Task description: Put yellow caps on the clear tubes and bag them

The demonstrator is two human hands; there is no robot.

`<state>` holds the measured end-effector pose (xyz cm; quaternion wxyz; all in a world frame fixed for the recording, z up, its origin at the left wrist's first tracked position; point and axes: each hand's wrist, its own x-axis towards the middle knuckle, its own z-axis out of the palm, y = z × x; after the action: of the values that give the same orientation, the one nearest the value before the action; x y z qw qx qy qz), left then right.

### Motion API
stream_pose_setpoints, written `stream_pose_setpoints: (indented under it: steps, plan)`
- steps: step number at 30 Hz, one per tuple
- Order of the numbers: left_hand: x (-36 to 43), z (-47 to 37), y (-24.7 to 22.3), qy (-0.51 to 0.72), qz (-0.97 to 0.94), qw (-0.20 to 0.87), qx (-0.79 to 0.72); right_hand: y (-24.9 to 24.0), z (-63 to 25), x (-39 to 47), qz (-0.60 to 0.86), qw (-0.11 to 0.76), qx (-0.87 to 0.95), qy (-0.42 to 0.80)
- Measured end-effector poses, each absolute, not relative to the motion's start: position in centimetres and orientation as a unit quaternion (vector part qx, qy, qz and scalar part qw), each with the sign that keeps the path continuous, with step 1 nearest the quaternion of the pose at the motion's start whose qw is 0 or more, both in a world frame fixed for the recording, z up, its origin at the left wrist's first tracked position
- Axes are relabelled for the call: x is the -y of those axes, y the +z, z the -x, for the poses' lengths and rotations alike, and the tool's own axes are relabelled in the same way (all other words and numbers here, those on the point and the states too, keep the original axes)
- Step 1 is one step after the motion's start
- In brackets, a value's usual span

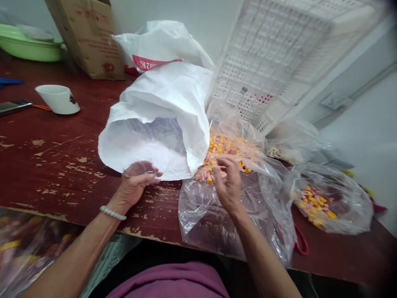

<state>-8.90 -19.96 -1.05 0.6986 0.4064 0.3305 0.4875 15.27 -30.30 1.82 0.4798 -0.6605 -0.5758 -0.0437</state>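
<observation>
My left hand (138,184) wears a beaded bracelet and is closed around a clear, rounded plastic piece (140,167). It is at the mouth of a large white sack (167,95), which lies open towards me with more clear plastic pieces (155,131) inside. To the right, my right hand (228,182) has its fingers curled together over the edge of a clear plastic bag (217,219). Whatever those fingertips hold is too small to make out. Small yellow and pink pieces (228,145) are heaped in this bag, just beyond the hand.
A white perforated crate (266,58) leans behind the heap. Another clear bag (350,207) with yellow and pink pieces lies at the right. Leftwards are a white cup (58,99), a phone (14,107), a cardboard box (89,39) and a green basin (29,47) on the worn red table (62,153).
</observation>
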Motion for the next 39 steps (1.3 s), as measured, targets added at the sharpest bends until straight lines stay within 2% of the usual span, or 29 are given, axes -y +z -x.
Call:
stream_pose_setpoints:
  steps: [2,4,6,12,15,19,21,24,26,28,31,36,39]
  plan:
    - [20.4,9.8,-0.8,0.476,-0.373,0.72,-0.34,0.8,-20.5,31.8,0.754,0.457,0.468,-0.06]
    - [20.9,10.3,-0.7,0.462,-0.347,0.742,-0.34,-0.6,-24.7,32.3,0.827,0.357,0.434,-0.027]
    - [21.6,10.2,-0.6,0.447,-0.327,0.76,-0.34,-1.8,-27.1,31.6,0.847,0.304,0.436,-0.001]
    - [24.4,7.3,0.0,0.409,-0.38,0.755,-0.345,-2.4,-28.0,27.7,0.862,0.257,0.436,0.019]
    - [25.4,5.9,0.1,0.408,-0.435,0.723,-0.348,-1.9,-28.1,27.9,0.862,0.261,0.432,0.034]
    - [26.3,4.4,0.3,0.411,-0.523,0.646,-0.374,-1.2,-26.2,30.6,0.845,0.314,0.429,0.056]
    - [26.8,3.8,0.6,0.399,-0.57,0.615,-0.372,-0.4,-23.5,32.3,0.805,0.415,0.416,0.081]
    - [27.7,2.8,0.8,0.365,-0.624,0.586,-0.367,1.4,-17.7,34.4,0.655,0.625,0.387,0.177]
    - [28.4,2.3,0.8,0.348,-0.653,0.564,-0.367,2.4,-14.2,35.0,0.585,0.675,0.39,0.224]
    - [29.0,1.9,0.8,0.342,-0.675,0.547,-0.359,2.8,-12.0,35.3,0.558,0.684,0.405,0.238]
    - [29.7,1.8,1.0,0.343,-0.674,0.56,-0.338,2.4,-11.3,35.6,0.566,0.651,0.454,0.223]
    - [30.2,1.6,1.5,0.339,-0.608,0.626,-0.352,1.4,-12.1,36.9,0.583,0.507,0.628,0.092]
    - [30.1,1.2,1.0,0.335,-0.554,0.666,-0.37,1.2,-11.7,37.5,0.578,0.455,0.676,0.043]
